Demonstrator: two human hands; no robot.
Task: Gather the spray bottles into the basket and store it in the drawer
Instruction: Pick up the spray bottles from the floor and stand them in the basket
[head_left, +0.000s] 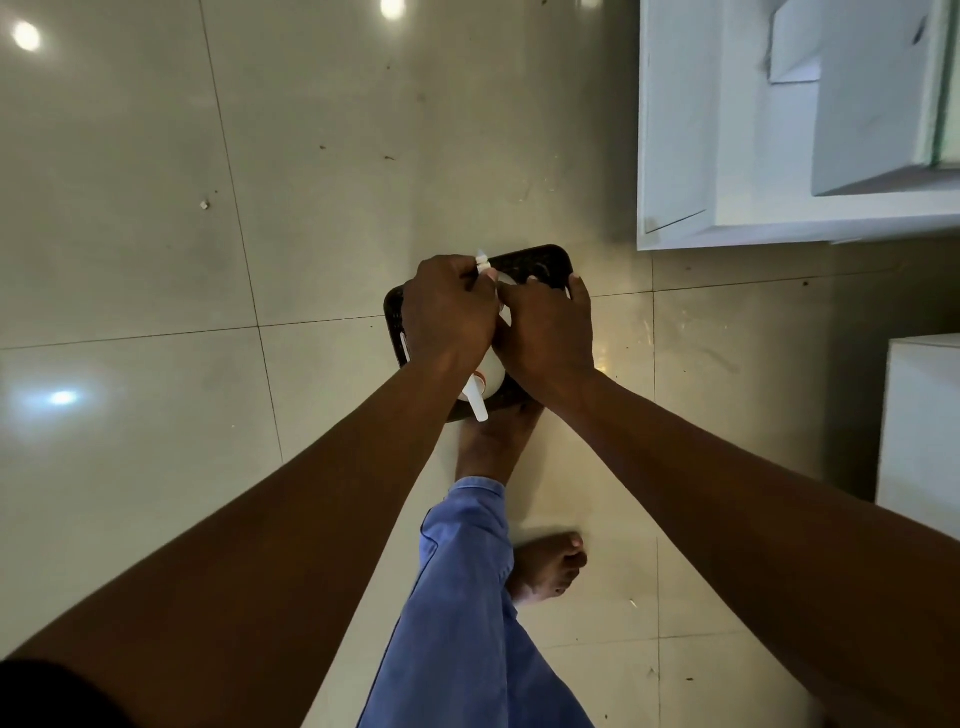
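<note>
A dark plastic basket (546, 256) hangs over the tiled floor at the centre of the view, with a bare foot partly hidden beneath it. White spray bottles lie inside. One bottle's nozzle (483, 263) pokes out at the far side, and my left hand (449, 314) is closed around that bottle's head. Another white spray bottle (488, 382), with an orange collar and a white trigger, shows at the near edge below my wrists. My right hand (548, 330) lies over the basket's right side, its thumb hooked on the rim. The white drawer (727, 156) stands open at the upper right.
A white cabinet corner (919, 426) stands at the right edge. Glossy beige floor tiles (208, 208) spread to the left and ahead, with small bits of debris. My bare feet and a blue trouser leg (467, 597) are below the basket.
</note>
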